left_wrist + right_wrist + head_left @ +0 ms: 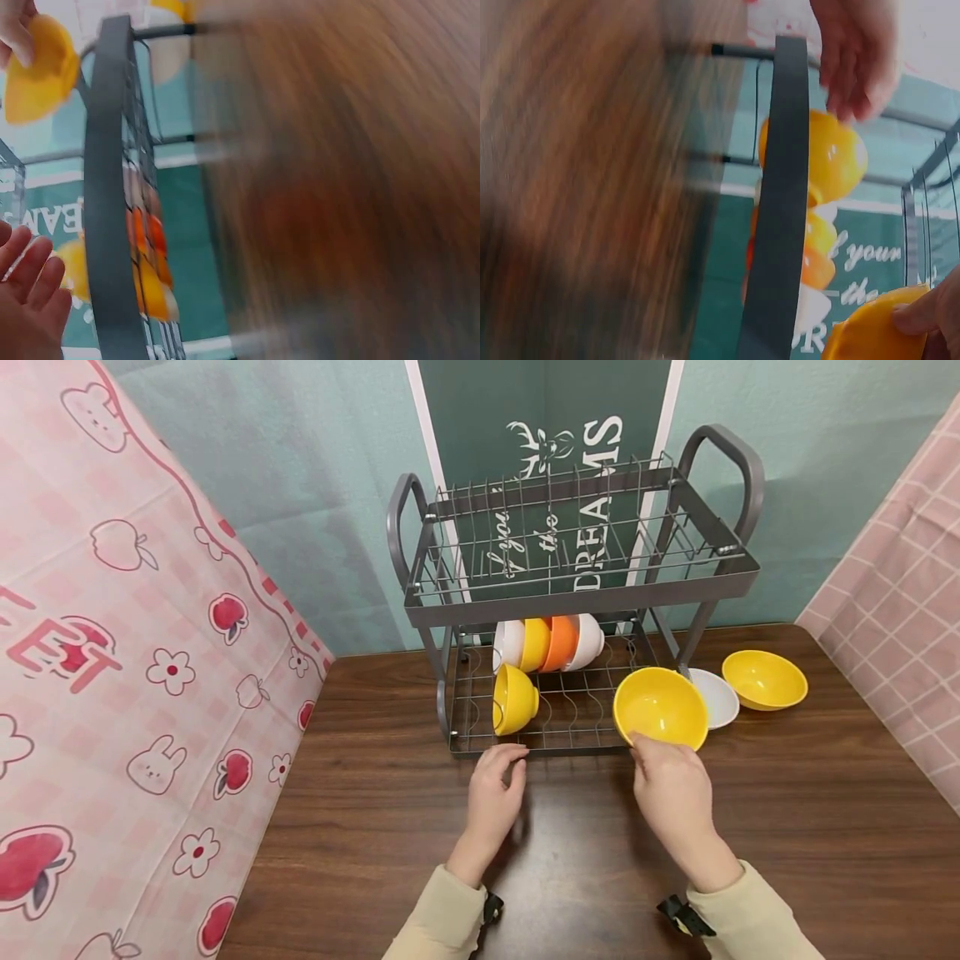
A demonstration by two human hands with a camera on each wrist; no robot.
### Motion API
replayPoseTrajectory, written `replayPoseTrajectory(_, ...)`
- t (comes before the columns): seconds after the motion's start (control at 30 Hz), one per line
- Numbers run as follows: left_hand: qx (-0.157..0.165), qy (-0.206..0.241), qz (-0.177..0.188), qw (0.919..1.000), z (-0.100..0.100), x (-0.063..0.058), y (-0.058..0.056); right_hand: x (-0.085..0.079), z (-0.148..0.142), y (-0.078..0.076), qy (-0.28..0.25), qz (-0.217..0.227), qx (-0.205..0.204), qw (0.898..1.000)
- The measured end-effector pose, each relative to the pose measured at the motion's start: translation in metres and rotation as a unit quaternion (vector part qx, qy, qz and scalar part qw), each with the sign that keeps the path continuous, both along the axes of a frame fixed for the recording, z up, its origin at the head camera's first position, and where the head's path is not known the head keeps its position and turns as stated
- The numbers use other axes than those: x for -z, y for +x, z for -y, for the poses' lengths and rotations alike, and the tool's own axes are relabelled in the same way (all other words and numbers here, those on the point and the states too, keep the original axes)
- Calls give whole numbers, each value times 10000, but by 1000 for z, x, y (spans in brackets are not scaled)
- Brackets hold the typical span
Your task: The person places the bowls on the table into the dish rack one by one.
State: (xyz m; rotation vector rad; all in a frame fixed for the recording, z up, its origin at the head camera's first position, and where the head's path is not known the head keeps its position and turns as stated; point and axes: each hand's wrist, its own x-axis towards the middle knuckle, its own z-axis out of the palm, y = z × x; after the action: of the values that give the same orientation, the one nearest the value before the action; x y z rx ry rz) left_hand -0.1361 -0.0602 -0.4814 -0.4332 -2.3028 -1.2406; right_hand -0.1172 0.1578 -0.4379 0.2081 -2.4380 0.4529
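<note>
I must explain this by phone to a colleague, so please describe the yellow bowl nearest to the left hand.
Find the two-level grey rack on the wooden table. Low in its front left part, a yellow bowl stands on its side, opening facing left. Unlike the close row of bowls behind it, it stands alone.

The table [360, 843] bears 1 rack [585, 599], 1 white bowl [718, 700], 1 yellow bowl [763, 680].

Pale beige sleeves [444, 914] are worn with black wrist straps [686, 917].
</note>
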Motion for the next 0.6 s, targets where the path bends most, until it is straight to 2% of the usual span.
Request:
replayPoseTrajectory(0.07, 297, 551, 655, 9959, -6, -3, 1, 2, 6, 1, 54, -37, -123, 9999)
replayPoseTrajectory(0.1, 450, 876, 1035, 9897, -10, -5, 2, 3, 8, 1, 81, -63, -176, 9998)
replayPoseTrajectory(0.17, 735, 1530, 1756, 9697, -17, -9, 2, 5, 13, 2, 108, -106, -270, 9995)
replayPoseTrajectory(0.27, 1012, 2309, 2546, 9336, -26, -16, 2, 7, 19, 3, 165, -174, -381, 9990)
replayPoseTrajectory(0.33, 1130, 2712, 2803, 9138, -31, -20, 1, 8, 23, 4, 196, -189, -447, 9986)
replayPoseTrajectory(0.43, 1223, 3231, 2940, 8912, -36, -25, 1, 11, 28, 5, 258, -221, -545, 9979)
replayPoseTrajectory(0.5, 1209, 3478, 2932, 8823, -38, -28, 0, 12, 31, 6, 278, -253, -606, 9975)
replayPoseTrajectory(0.6, 1114, 3742, 2909, 8735, -41, -31, 0, 14, 35, 7, 303, -337, -709, 9965)
